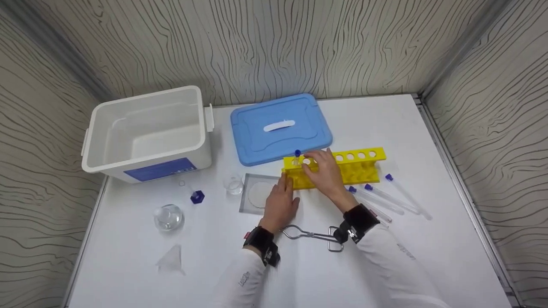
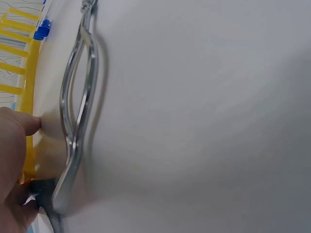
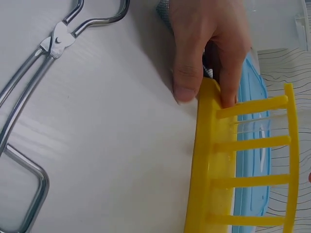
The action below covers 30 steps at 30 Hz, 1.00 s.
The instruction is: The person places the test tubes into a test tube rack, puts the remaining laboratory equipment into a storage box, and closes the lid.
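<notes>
A yellow test tube rack (image 1: 359, 171) stands in front of the blue lid. My left hand (image 1: 280, 203) grips the left end of its base, thumb on the near side and fingers on the far side, as the right wrist view shows. One clear test tube (image 3: 252, 126) with a blue cap (image 1: 297, 152) stands upright in the leftmost hole. Over the rack's top bar, my right hand (image 1: 327, 173) has its thumb and forefinger bent loosely beside that tube, apart from the cap. Partly under my left hand lies a wire gauze (image 1: 259, 194) with a pale round centre.
Several blue-capped test tubes (image 1: 400, 196) lie right of the rack. Metal crucible tongs (image 1: 310, 234) lie in front. Leftward are a small beaker (image 1: 234, 185), a flask (image 1: 168, 217), a funnel (image 1: 171, 259) and a blue-based cylinder (image 1: 197, 196). Behind stand a white bin (image 1: 167, 158) and its blue lid (image 1: 278, 145).
</notes>
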Motion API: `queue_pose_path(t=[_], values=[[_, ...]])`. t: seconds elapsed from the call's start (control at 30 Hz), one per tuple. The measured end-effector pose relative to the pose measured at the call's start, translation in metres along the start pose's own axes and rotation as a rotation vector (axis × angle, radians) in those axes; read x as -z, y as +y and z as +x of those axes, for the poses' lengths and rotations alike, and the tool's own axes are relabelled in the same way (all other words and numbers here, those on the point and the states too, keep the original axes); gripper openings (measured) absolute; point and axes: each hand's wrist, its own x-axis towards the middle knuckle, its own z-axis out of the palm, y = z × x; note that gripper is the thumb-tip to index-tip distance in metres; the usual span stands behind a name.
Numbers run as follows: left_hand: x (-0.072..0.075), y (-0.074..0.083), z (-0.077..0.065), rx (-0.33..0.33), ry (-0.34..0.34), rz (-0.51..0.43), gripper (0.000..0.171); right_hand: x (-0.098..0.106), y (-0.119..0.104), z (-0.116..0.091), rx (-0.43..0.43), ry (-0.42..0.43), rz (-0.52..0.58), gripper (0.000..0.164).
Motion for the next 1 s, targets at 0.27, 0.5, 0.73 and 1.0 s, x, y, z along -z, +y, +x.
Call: queue_pose_path(t=[0.27,0.5,0.73,1.0], values=[[0.001,0.001,0.000,0.018,-0.050,-0.002,0.072,0.035,0.003,-0.011,-0.011,0.048,0.016,0.026],[0.000,-0.001,-0.002,0.001,-0.034,-0.028,0.069,0.059,0.019,-0.026,0.069,0.092,-0.049,0.024],[0.000,-0.002,-0.002,0.013,-0.055,-0.050,0.071,0.068,0.038,-0.048,0.091,0.086,-0.124,0.024],[-0.002,-0.002,-0.003,-0.004,-0.031,-0.049,0.069,0.066,0.056,-0.074,0.090,0.026,-0.193,0.030]])
